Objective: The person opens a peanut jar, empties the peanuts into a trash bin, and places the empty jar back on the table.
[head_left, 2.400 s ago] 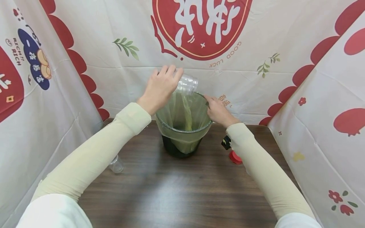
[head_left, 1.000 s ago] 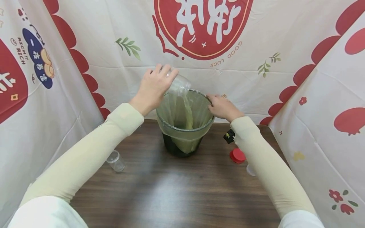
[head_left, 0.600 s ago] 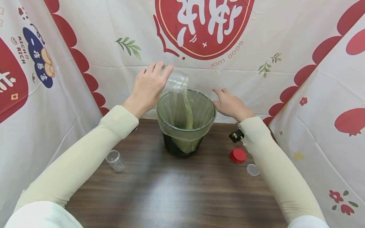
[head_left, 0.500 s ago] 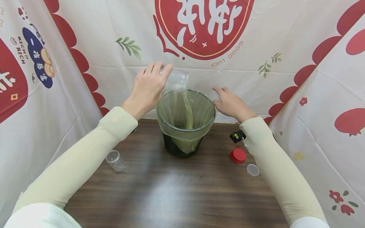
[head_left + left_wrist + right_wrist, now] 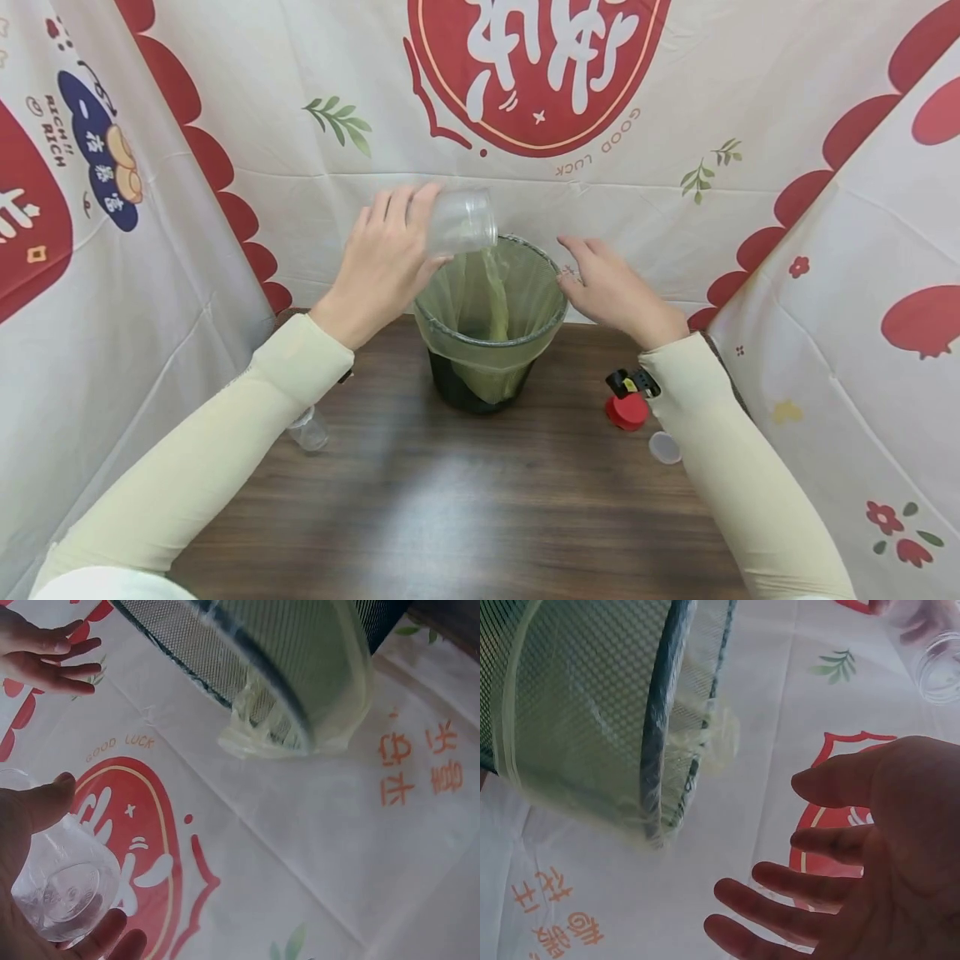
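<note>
My left hand (image 5: 386,254) grips a clear plastic jar (image 5: 462,222), tipped on its side with its mouth over the left rim of a small mesh bin (image 5: 487,321). A green bag lines the bin (image 5: 300,667). In the left wrist view the jar (image 5: 64,889) sits between my thumb and fingers. My right hand (image 5: 611,283) hovers open just right of the bin's rim, fingers spread, touching nothing. The right wrist view shows the right hand (image 5: 840,885) apart from the bin (image 5: 607,712).
On the dark wooden table (image 5: 480,500) a small clear cup (image 5: 307,429) stands at the left by my forearm. A red lid (image 5: 626,411) and a clear lid (image 5: 664,447) lie at the right. Printed cloth walls (image 5: 847,292) close in three sides.
My right hand let go of the bin's rim and drew back to the right, open. My left hand with the jar has dropped slightly toward the bin's left rim.
</note>
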Tool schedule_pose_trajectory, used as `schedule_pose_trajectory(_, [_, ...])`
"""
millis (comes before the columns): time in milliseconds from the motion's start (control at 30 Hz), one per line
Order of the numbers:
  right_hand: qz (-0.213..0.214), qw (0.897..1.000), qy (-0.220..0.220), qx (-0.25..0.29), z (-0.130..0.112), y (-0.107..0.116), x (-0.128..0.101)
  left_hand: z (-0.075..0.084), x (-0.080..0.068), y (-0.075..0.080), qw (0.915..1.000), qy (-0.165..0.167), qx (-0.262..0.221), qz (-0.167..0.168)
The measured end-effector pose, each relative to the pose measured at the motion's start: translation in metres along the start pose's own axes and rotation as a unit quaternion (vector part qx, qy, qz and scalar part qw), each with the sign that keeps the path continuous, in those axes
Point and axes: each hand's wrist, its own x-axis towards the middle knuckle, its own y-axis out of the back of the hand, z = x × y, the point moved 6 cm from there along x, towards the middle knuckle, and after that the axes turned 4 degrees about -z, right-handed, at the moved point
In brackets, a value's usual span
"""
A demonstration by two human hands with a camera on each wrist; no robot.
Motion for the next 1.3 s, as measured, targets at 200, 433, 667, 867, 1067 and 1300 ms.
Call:
schedule_pose_trajectory(200, [-0.008, 1.0, 0.014, 0.011, -0.002, -0.01, -0.012, -0.009, -0.019, -0.008, 0.9976, 0.05, -0.048, -0.01])
schedule_pose_trajectory(433, [0.023, 0.999, 0.014, 0.024, 0.006, -0.02, -0.033, -0.013, -0.035, -0.023, 0.9817, 0.122, -0.145, -0.016])
schedule_pose_trajectory(667, [0.049, 0.998, 0.023, 0.028, 0.011, -0.029, -0.047, -0.021, -0.068, -0.043, 0.941, 0.218, -0.258, -0.018])
schedule_pose_trajectory(867, [0.038, 0.998, 0.008, 0.039, 0.019, -0.042, -0.048, -0.026, -0.098, -0.061, 0.9009, 0.293, -0.32, -0.02])
schedule_pose_trajectory(1067, [0.04, 0.998, 0.008, 0.043, 0.023, -0.053, -0.053, -0.026, -0.125, -0.075, 0.8758, 0.339, -0.342, -0.024])
schedule_pose_trajectory(1300, [0.035, 0.998, -0.009, 0.052, 0.028, -0.064, -0.057, -0.021, -0.159, -0.093, 0.8567, 0.39, -0.337, -0.024])
